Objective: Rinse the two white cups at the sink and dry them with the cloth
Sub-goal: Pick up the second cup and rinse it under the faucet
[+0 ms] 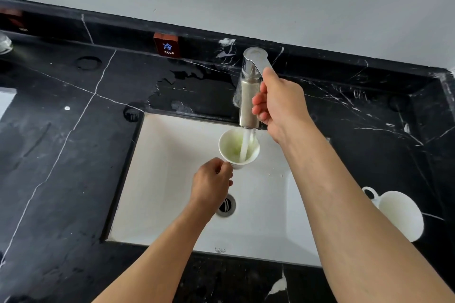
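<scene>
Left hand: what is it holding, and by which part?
The left hand holds a small white ceramic cup by its handle side, under the running tap water; the exact grip is hidden by the fingers.

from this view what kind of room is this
Probably a washroom or pantry washstand: a white basin set in a black marble counter, a chrome tap running, and a COLD sign.

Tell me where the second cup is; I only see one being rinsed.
In the head view, the second white cup sits on the black counter right of the sink, partly hidden behind the right forearm.
</scene>
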